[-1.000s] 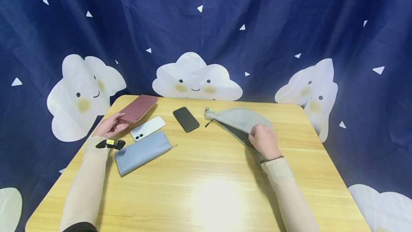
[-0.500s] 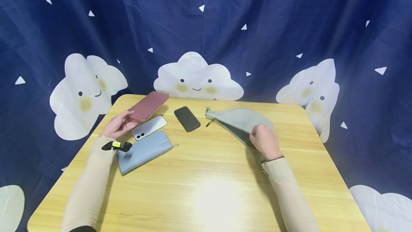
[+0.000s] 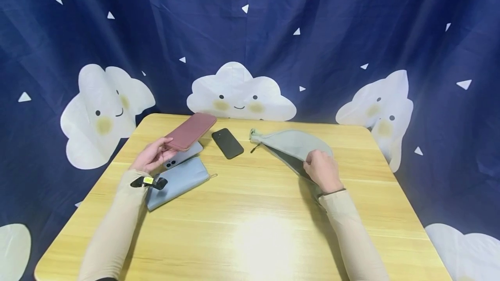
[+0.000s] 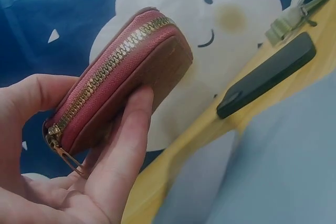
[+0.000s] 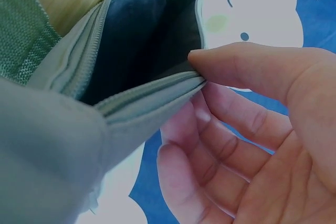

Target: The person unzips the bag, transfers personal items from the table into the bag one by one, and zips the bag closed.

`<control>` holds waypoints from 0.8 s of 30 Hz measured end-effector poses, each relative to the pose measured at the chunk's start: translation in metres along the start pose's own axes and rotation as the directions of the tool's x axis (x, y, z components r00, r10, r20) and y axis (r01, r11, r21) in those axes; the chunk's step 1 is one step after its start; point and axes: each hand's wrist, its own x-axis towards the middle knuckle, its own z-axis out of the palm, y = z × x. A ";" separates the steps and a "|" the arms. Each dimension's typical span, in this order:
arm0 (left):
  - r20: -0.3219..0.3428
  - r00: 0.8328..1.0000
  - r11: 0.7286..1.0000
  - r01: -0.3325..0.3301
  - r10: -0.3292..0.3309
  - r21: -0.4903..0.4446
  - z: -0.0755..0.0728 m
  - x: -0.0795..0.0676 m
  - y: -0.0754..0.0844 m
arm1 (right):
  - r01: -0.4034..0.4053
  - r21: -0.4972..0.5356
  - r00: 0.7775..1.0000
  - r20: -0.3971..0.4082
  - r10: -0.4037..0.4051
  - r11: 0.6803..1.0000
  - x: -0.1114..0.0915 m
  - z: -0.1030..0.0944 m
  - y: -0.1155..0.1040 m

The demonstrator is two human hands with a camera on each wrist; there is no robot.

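Observation:
My left hand [image 3: 153,155] grips a dark pink zip wallet [image 3: 191,132] by its near end, raised over a white phone [image 3: 183,155]. In the left wrist view the wallet's brass zip [image 4: 107,61] runs closed along its edge, between thumb and fingers. My right hand [image 3: 322,170] pinches the rim of a grey-green zip bag [image 3: 297,142] between thumb and fingers. The right wrist view shows the bag's mouth held apart, with a dark lining [image 5: 147,35] inside.
A light blue zip wallet [image 3: 179,181] lies in front of the white phone, partly behind my left wrist. A black phone [image 3: 228,143] rests between the wallets and the bag. The wooden table [image 3: 234,211] ends at a blue cloud-print curtain [image 3: 242,34].
My left hand has carried the pink wallet to the right, from the table's left side to over the white phone. My right hand keeps its pinch on the bag's rim.

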 end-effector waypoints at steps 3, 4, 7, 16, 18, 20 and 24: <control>0.011 1.000 1.000 0.009 -0.009 0.017 0.004 0.003 -0.006 | 0.002 -0.001 1.000 0.002 -0.002 1.000 0.000 0.000 0.000; 0.012 1.000 1.000 0.008 -0.008 0.025 0.005 0.003 -0.008 | 0.001 -0.003 1.000 0.000 -0.001 1.000 0.000 -0.001 0.000; 0.019 1.000 0.998 -0.006 0.005 0.063 0.009 0.005 -0.014 | 0.003 -0.004 1.000 -0.005 -0.003 1.000 -0.001 -0.001 -0.001; 0.025 1.000 0.993 -0.008 0.006 0.115 0.019 0.006 -0.033 | -0.003 0.003 1.000 0.018 0.003 1.000 0.001 -0.001 -0.001; 0.030 1.000 0.990 -0.011 0.006 0.140 0.022 0.006 -0.037 | -0.003 0.002 1.000 0.017 0.003 1.000 0.001 -0.001 0.000; 0.037 0.999 0.987 -0.012 0.006 0.162 0.025 0.007 -0.042 | 0.000 0.000 1.000 0.014 0.000 1.000 0.001 -0.001 0.001; 0.053 0.999 0.975 -0.012 0.000 0.224 0.030 0.009 -0.052 | 0.001 -0.007 1.000 0.005 -0.001 1.000 0.002 0.000 0.003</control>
